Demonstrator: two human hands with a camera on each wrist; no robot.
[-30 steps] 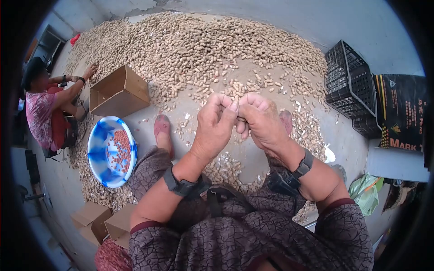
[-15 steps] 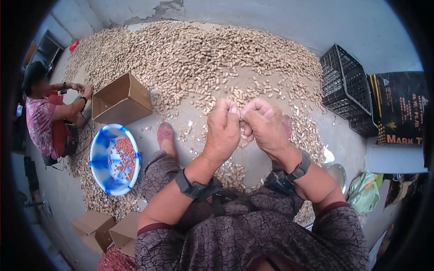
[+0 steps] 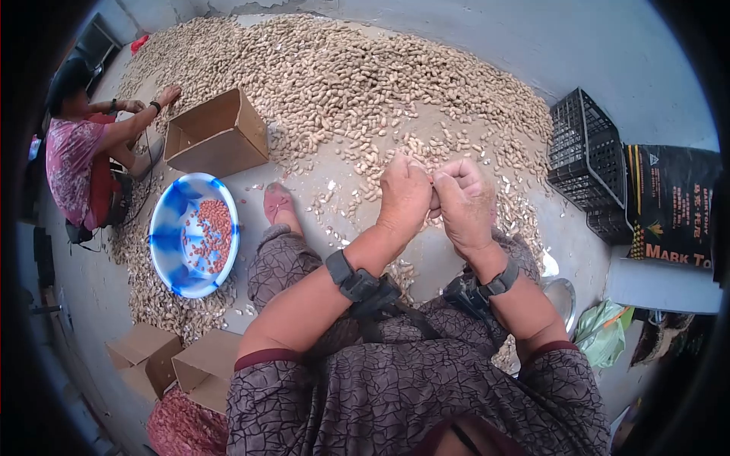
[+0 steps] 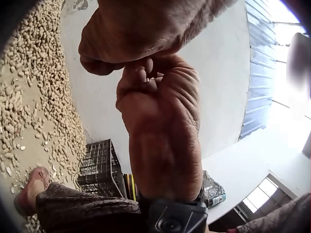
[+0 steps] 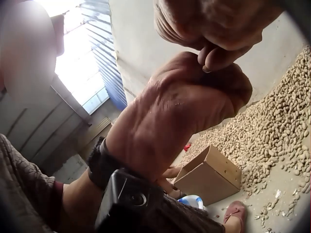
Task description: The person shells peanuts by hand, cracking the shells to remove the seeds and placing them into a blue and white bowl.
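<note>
Both hands meet above the floor between the knees in the head view. My left hand [image 3: 405,194] has its fingers curled, thumb and fingertips pinching a small peanut, mostly hidden, of which a pale bit [image 4: 154,76] shows in the left wrist view. Against it, my right hand [image 3: 465,204] pinches the same peanut from the other side, fingers curled in. Below and beyond them, peanuts in the shell [image 3: 327,83] lie in a broad heap. To the left stands a blue and white basin [image 3: 154,247] with reddish shelled kernels [image 3: 215,224] in it.
An open cardboard box [image 3: 247,148] stands behind the basin. Another person [image 3: 80,156] sits at far left, one hand at the heap. A black plastic crate [image 3: 582,152] and a black printed sack [image 3: 673,205] stand at right. Cardboard flaps [image 3: 144,353] lie at lower left.
The head view has shifted. My two hands stay together, but have turned, with thumbs less upright than before. The other person's hand has stretched back to the heap after drawing in toward the box.
</note>
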